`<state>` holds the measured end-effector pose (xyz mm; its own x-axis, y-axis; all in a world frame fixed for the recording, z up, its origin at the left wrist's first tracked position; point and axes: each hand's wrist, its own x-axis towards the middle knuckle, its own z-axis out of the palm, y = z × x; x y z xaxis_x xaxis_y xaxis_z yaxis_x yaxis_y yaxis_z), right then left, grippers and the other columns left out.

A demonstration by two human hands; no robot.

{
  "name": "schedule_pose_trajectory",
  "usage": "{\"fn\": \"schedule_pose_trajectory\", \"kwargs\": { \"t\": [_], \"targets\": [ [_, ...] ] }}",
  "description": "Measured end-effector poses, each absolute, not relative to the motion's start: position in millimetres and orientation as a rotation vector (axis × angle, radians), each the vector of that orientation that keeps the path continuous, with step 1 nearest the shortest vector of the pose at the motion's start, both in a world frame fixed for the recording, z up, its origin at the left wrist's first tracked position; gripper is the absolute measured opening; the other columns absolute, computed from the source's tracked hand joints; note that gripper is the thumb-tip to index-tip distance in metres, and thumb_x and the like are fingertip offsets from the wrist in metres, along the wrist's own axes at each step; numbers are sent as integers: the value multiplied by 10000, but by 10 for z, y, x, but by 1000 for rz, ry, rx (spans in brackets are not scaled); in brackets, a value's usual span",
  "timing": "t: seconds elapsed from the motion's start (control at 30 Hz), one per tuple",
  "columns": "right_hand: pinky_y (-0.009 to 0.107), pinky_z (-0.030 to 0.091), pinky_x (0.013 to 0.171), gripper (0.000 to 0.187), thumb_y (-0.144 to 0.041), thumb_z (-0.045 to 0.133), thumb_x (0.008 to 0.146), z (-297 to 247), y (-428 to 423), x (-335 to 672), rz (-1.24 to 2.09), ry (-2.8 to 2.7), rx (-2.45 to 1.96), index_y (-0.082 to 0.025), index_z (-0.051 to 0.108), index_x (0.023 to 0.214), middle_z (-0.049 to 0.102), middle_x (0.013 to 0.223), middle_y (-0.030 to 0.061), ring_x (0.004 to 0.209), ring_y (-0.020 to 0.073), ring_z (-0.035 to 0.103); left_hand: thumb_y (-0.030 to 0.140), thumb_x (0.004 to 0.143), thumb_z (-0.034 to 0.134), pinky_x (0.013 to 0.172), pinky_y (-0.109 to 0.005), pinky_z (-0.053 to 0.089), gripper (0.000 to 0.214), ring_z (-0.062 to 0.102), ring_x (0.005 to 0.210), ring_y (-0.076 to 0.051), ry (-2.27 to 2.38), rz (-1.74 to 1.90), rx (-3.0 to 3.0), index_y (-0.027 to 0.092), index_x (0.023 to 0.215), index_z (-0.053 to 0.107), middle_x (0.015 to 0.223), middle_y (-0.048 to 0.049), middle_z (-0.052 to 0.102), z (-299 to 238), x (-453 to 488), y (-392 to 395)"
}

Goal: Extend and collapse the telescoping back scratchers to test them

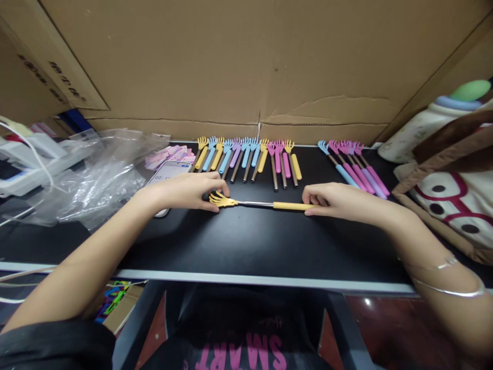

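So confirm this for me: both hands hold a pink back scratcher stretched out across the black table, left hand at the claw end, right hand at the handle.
Not quite. The head view shows the back scratcher is yellow, not pink. The rest stands: it lies stretched out across the black table, left hand at the claw end, right hand at the handle.

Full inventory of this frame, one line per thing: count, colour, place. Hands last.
extended yellow telescopic back scratcher: one, yellow claw and grip, steel shaft, lying across the table centre.
row of collapsed back scratchers: about a dozen, yellow, blue, purple, pink, behind the hands.
second group of collapsed scratchers: about five, blue, pink, purple, back right.
black table: one, under everything.
clear plastic bag: one, crumpled, left.
phone: one, screen lit, behind the left hand.
brown cardboard wall: behind the table.
patterned fabric bag: one, cream with red and brown, right edge.
left hand: on the claw end.
right hand: on the yellow grip.
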<state>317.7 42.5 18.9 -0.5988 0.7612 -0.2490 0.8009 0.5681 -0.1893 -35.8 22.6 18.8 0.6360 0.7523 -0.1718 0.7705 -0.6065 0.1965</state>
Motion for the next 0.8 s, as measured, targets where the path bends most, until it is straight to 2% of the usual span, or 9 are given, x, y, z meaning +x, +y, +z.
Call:
{"fn": "schedule_pose_trajectory", "kwargs": {
  "t": [0.37,0.8],
  "targets": [
    [226,273,517,329,-552,527,791,204,425,3177,-492,2626,1345,-225,555,804,555,671,-23,572,98,470,485,800,594,679,-218,378,369,563,887,-161,1214,-122,2563,244,1076,558,1064,-24,553,189,-363,221],
    [218,258,495,295,-526,508,813,192,464,3306,-472,2572,1350,-232,528,816,539,638,-36,538,90,456,457,778,626,620,-214,349,336,565,821,-151,1302,-182,2567,263,1047,575,991,-10,566,239,-364,230]
  ]
}}
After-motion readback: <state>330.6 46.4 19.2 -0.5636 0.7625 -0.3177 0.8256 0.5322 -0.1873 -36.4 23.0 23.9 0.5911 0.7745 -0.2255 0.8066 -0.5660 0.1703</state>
